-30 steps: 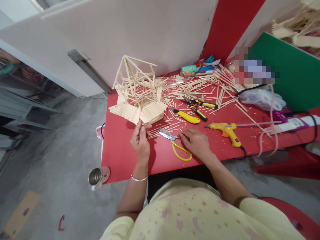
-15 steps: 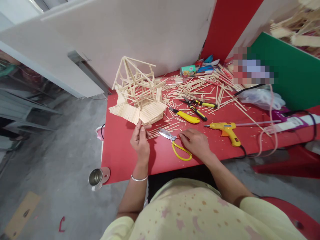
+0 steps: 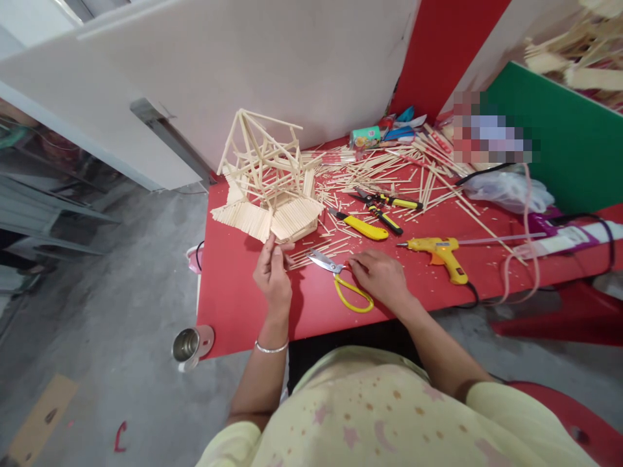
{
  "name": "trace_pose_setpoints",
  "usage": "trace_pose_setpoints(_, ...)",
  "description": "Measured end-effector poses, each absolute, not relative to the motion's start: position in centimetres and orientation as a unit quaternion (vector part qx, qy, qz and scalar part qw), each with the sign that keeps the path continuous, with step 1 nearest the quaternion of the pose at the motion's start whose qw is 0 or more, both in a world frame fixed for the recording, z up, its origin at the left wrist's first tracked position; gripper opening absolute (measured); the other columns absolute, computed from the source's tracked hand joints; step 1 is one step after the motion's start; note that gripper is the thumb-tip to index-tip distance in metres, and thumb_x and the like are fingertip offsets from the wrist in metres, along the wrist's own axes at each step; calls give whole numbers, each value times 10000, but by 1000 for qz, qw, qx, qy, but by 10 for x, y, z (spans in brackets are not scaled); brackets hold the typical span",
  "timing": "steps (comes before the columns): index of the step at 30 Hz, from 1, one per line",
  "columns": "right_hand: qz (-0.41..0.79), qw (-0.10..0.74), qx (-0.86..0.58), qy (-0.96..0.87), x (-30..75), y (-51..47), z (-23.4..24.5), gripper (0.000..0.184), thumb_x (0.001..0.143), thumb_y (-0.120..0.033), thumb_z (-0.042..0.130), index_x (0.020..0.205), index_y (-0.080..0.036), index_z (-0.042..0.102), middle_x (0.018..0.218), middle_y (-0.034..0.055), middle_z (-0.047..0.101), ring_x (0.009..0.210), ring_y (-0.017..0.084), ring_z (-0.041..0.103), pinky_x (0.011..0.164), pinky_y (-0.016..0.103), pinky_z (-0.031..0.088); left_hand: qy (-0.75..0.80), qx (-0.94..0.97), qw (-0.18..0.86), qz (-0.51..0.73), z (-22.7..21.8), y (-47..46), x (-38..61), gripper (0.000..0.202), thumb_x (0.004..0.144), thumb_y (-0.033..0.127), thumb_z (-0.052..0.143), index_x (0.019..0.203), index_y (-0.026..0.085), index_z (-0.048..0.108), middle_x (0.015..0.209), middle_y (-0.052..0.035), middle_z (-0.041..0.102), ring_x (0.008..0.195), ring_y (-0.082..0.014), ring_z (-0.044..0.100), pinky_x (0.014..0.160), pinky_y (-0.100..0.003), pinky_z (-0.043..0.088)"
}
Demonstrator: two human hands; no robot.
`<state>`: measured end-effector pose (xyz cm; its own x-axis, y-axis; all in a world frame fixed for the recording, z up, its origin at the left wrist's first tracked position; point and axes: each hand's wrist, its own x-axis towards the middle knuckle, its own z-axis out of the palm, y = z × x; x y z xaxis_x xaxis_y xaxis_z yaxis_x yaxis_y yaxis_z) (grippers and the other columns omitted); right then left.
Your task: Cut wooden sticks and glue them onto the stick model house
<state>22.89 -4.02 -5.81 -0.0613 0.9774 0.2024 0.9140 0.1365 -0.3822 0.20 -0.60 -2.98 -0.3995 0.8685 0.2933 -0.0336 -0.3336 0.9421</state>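
Note:
A model of thin wooden sticks (image 3: 263,168), with an open frame above and slatted, roof-like panels below, stands at the left of the table. My left hand (image 3: 273,275) pinches at its front corner, thumb against fingers. Scissors (image 3: 353,295) with yellow handles lie with their blades pointing left, between my hands. Curled low over the table, my right hand (image 3: 382,275) has its fingertips by the scissors' pivot and covers part of the handles. Whatever is under those fingers is hidden. Short cut sticks (image 3: 324,251) lie beside the blades.
Behind the scissors lie a yellow utility knife (image 3: 365,227) and black-and-yellow pliers (image 3: 384,211). A yellow glue gun (image 3: 440,250) rests to the right. Loose sticks (image 3: 384,165) cover the back of the red table (image 3: 228,298). A metal mug (image 3: 192,344) sits at the left front corner.

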Motion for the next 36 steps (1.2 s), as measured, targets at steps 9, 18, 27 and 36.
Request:
trace_pose_setpoints(9, 66, 225, -680, -694, 243, -28, -52, 317, 1009, -384, 484, 1064, -239, 760, 1035, 64, 751, 958, 206, 653, 707, 286, 374, 505, 446, 313, 669, -29, -7, 2, 427, 962, 424, 623, 1334, 221, 674, 905, -47, 769, 575, -90, 573, 558, -251, 491)
trace_pose_setpoints(18, -13, 166, -786, -596, 288, -10, -27, 347, 963, -337, 480, 1164, -223, 739, 1069, 114, 731, 954, 255, 654, 697, 328, 374, 490, 436, 322, 683, -30, -7, 3, 403, 954, 393, 642, 1314, 217, 690, 872, -40, 764, 581, -86, 563, 539, -229, 463)
trace_pose_setpoints(27, 40, 44, -883, -465, 364, -57, -39, 463, 889, -420, 524, 1202, -128, 703, 1190, 283, 666, 1042, 401, 650, 701, 449, 385, 491, 429, 332, 681, -29, -7, 3, 403, 955, 390, 639, 1328, 246, 688, 887, -56, 771, 587, -93, 546, 550, -236, 475)
trace_pose_setpoints(36, 131, -7, -882, -453, 382, -59, -61, 593, 813, -546, 605, 1248, -149, 675, 1195, 278, 662, 1037, 405, 674, 756, 449, 448, 491, 429, 336, 680, -28, -9, 3, 402, 953, 415, 643, 1305, 229, 699, 914, -58, 773, 592, -95, 559, 560, -238, 491)
